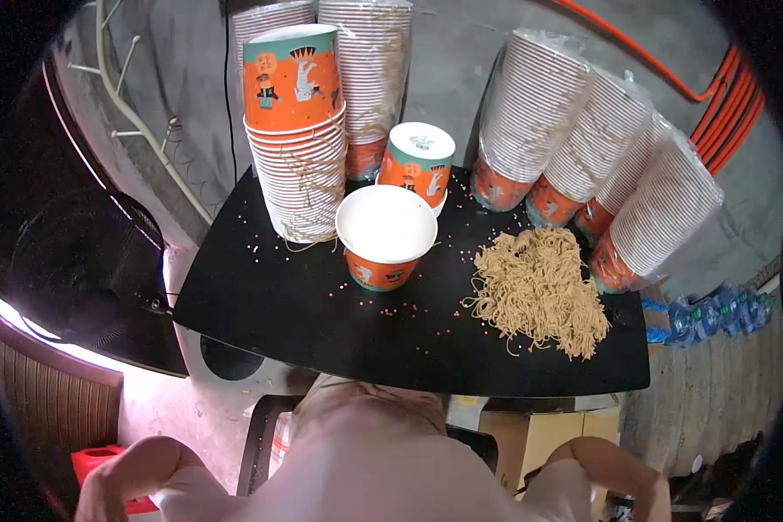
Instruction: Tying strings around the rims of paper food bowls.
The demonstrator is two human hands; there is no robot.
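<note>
At the lower edge my bare torso and parts of my bent limbs show; neither hand can be made out. An open white-rimmed orange paper cup (pixel 383 265) stands upright near the middle of the black table (pixel 287 322). Behind it is a short stack of upturned cups (pixel 409 165). A tall stack of orange-and-teal cups (pixel 291 174) with thin strands hanging on it stands at the left. A heap of tangled beige strands (pixel 535 287) lies on the right of the table.
Plastic-wrapped cup stacks (pixel 530 113) line the back and right. Small pale and pink specks dot the tabletop. A black fan (pixel 78 261) is at the left, orange tubing (pixel 726 104) on the wall, cardboard boxes (pixel 539 422) under the table, blue-wrapped bottles (pixel 713 317) on the floor at right.
</note>
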